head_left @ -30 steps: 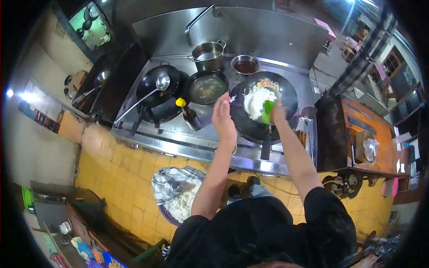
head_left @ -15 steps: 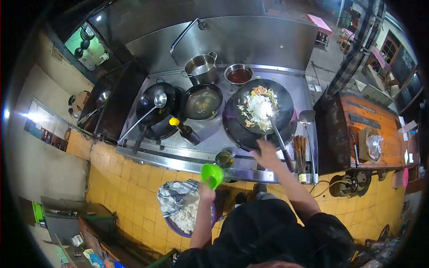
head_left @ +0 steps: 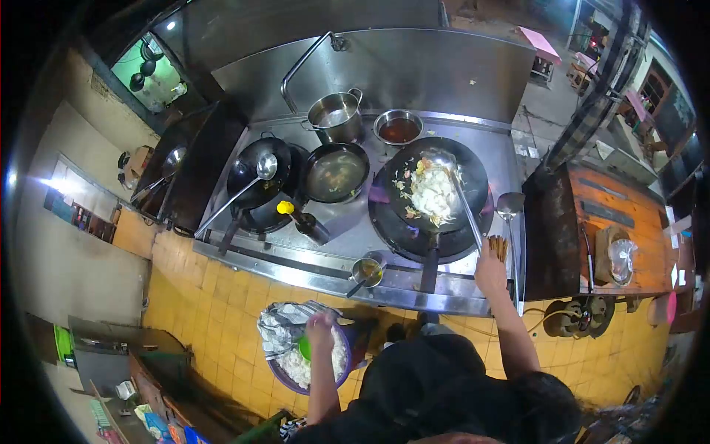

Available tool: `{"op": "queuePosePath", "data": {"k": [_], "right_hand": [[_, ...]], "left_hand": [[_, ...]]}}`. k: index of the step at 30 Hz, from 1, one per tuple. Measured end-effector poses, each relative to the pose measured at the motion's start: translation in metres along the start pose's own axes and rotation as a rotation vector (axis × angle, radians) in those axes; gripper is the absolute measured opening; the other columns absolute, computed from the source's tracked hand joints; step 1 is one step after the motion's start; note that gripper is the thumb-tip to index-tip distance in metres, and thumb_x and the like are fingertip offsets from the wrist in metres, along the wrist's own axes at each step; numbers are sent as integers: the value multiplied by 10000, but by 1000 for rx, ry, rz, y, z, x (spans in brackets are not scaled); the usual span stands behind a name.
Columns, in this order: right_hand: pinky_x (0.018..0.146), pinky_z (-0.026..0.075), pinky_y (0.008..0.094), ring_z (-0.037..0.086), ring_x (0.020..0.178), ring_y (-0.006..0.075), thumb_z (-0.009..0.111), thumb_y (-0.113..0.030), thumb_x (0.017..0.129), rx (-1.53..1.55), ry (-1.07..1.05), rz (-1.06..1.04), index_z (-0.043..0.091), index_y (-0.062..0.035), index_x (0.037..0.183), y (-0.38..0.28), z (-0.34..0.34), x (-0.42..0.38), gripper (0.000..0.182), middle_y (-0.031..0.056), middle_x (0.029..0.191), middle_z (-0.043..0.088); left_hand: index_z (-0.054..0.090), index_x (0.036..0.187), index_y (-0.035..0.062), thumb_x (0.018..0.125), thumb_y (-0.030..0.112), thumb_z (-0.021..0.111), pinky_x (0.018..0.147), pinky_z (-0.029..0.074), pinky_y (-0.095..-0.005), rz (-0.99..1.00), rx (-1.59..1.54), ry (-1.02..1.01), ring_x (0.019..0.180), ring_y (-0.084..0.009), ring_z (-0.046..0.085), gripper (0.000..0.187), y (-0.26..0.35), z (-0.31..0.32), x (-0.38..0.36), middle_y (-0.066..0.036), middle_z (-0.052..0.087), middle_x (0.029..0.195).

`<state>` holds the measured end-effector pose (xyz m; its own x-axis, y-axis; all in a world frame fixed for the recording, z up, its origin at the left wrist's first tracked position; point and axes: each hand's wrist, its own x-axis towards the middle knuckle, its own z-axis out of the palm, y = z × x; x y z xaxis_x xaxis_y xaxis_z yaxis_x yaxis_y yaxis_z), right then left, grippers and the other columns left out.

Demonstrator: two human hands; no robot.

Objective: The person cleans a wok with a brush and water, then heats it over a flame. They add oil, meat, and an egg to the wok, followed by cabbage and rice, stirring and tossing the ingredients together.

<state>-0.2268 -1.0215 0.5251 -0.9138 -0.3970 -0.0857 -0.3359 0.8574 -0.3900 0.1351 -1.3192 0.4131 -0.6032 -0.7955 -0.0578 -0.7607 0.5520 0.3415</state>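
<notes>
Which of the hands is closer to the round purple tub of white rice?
Left. The left hand is over the tub, holding a bright green cup; the right hand is away to its right, gripping a long metal utensil.

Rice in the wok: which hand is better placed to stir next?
Probably the right hand: it holds the ladle reaching into the wok. The left hand holds a green cup at the tub.

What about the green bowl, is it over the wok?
No, the green bowl is in the left hand, down at the rice.
</notes>
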Motion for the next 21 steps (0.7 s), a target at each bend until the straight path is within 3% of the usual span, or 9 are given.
{"op": "queuePosePath", "data": {"k": [2,4,6,8,9,14,15,19,21], "right_hand": [[755,450,540,573,877,457,468,-149,877,29,149,-150,367,0,1246,10,7,-9,410,309,1002,563],[724,459,546,589,833,455,408,-221,932,56,307,-296,361,-19,1258,22,19,-17,386,312,952,584],[692,467,534,595,761,460,366,-341,962,207,-217,41,378,-11,1220,31,45,-17,419,309,945,589],[454,464,396,547,450,260,358,-416,966,546,-445,152,446,5,1115,75,114,15,455,152,630,550],[375,413,319,455,377,160,393,-444,954,897,-522,346,447,-6,1106,34,49,10,467,93,633,514],[557,519,347,617,673,231,509,-305,917,1727,-312,268,500,-38,1154,19,-75,35,357,111,876,569],[719,517,366,621,830,252,518,-247,904,1894,-293,181,566,-38,1090,16,-108,28,284,113,963,595],[737,465,323,594,890,207,507,-200,896,1559,-126,-152,609,-27,999,10,-133,57,226,101,899,627],[625,438,289,577,712,166,500,-107,865,564,647,-787,609,-5,827,-22,-137,88,154,96,761,606]], "left_hand": [[596,895,18,815,5,579,799,444,-276,-8,-1477,117,893,-139,566,83,78,-3,56,-56,622,938],[570,985,0,806,-47,598,877,438,-265,60,-1588,50,955,-152,584,187,167,-37,110,-77,631,984],[563,978,-19,784,5,668,771,468,-252,192,-1305,70,830,-132,601,222,252,-70,148,-64,639,937],[581,931,-20,722,67,737,693,478,-250,344,-1046,113,767,-120,614,275,307,-62,200,-82,659,887],[589,926,-14,704,87,753,682,479,-247,425,-895,110,766,-118,619,294,329,-55,222,-97,665,881],[606,1081,67,733,6,609,876,470,-380,723,85,-238,1008,-272,611,354,398,-66,287,-153,635,1068],[600,1120,90,719,-22,568,940,430,-391,671,216,-334,1076,-278,572,418,419,-95,274,-157,614,1108],[595,1112,68,696,41,630,867,472,-373,850,-56,-86,1012,-304,597,418,433,-92,320,-156,632,1062],[607,1058,37,678,105,698,854,477,-387,732,-189,63,985,-318,604,397,442,-100,325,-169,635,1039]]}}
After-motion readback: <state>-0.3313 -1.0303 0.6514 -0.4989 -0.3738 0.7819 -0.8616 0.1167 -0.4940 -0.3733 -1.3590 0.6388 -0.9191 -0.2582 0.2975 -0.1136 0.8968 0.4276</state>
